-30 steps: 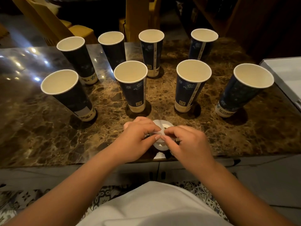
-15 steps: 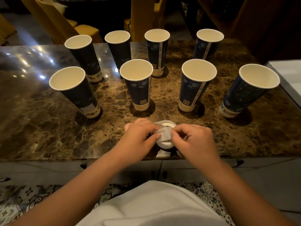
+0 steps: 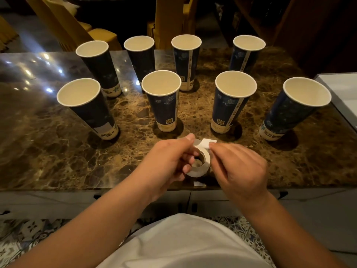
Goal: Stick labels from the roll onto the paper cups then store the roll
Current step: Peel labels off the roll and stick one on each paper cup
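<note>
Several dark blue paper cups stand upright in two rows on the brown marble table. The near-left cup carries a pale label low on its side. The nearest cups are one at centre left and one at centre right. My left hand grips the white label roll near the table's front edge, a finger through its core. My right hand pinches a white label lifted off the roll's strip.
A white box or tray sits at the table's right edge. Yellow chairs stand behind the table. A small white paper scrap lies at the front edge under the roll. Grey cabinet drawers run below the tabletop.
The right hand has pulled the label up and away from the roll, so it now stands free above the roll. The left hand has tilted the roll, showing its core.
</note>
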The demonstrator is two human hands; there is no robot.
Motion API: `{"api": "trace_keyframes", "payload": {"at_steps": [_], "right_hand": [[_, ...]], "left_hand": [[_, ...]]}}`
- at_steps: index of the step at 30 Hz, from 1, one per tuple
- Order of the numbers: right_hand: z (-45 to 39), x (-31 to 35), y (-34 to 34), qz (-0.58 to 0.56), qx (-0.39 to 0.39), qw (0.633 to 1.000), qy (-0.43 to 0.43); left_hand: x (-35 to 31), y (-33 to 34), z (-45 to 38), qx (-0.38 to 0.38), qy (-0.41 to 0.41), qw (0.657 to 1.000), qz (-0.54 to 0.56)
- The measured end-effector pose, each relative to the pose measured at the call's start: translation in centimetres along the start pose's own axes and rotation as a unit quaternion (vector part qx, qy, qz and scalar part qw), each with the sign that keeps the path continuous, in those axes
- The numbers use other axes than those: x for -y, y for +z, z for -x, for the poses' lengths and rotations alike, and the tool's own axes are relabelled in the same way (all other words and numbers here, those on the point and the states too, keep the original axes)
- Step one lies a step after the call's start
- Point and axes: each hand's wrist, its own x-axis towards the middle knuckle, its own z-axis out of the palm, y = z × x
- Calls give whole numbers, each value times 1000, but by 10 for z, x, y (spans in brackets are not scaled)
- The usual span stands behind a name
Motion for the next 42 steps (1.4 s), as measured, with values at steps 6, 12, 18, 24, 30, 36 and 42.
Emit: {"api": "trace_keyframes", "payload": {"at_steps": [6, 12, 18, 24, 30, 36, 42], "right_hand": [[-1, 3, 0, -81, 16, 997, -5], [-24, 7, -10, -291, 173, 884, 322], [-32, 8, -1, -291, 209, 889, 286], [-29, 7, 12, -241, 130, 916, 292], [-33, 6, 18, -251, 144, 903, 318], [-35, 6, 24, -240, 147, 916, 286], [-49, 4, 21, -285, 133, 879, 359]], "left_hand": [[0, -7, -2, 19, 0, 1000, -4], [-10, -25, 2, 41, 135, 944, -298], [-15, -34, 0, 41, 151, 919, -362], [0, -49, -26, -164, 134, 948, -239], [14, -70, -85, -208, 110, 940, -247], [17, -73, -118, -155, 151, 957, -192], [4, -68, -112, -165, 188, 954, -165]]}}
